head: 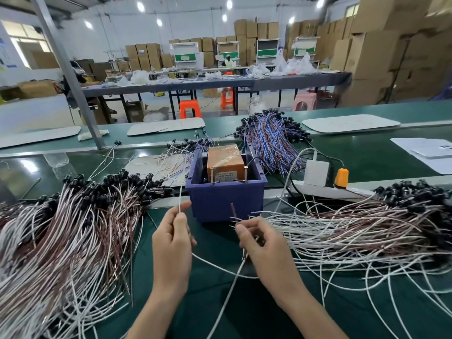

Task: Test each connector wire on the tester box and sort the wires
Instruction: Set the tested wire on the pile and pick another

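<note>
1. From the head view, we see the orange tester box point(226, 162) sitting inside the blue bin point(225, 204).
2. Just in front of the bin, our left hand point(172, 237) pinches a white wire point(180, 199), its end pointing up beside the bin's left corner.
3. In front of the bin's right side, our right hand point(261, 241) curls round a brown wire point(232, 210).
4. A left pile point(73, 228) and a right pile point(354, 228) of white and brown wires flank the bin, and a blue-and-red pile point(271, 140) lies behind it.

Bare mat point(215, 237) just front of blue bin point(225, 204) = free lane. Left wire pile point(68, 231) & right wire pile point(354, 228) block both sides of bin.
</note>
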### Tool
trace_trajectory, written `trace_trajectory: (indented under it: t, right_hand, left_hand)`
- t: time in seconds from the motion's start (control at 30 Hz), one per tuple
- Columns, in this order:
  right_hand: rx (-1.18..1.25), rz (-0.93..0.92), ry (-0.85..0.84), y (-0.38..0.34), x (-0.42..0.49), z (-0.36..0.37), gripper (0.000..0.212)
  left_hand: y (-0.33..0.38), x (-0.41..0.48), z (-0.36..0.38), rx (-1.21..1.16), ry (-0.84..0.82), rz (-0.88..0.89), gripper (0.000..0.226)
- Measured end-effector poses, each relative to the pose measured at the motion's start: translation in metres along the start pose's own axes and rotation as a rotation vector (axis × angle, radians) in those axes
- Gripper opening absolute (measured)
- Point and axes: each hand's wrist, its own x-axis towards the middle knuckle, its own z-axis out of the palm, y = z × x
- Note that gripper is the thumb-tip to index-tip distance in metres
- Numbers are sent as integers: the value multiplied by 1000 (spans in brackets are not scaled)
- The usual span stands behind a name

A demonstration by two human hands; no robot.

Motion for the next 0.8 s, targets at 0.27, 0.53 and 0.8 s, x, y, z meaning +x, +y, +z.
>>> trace_trajectory:
  t: [0.27,0.53,0.8]
  right_hand:
    - [205,43,266,-2,7,-13,17]
    - [275,101,350,5,10,-17,20]
    - [278,58,407,6,14,-14,18]
  left_hand:
    - [-14,-13,9,152,-22,65,41]
    - [-24,-10,9,181,-23,12,25]
    - [-24,-10,9,216,-2,-13,23]
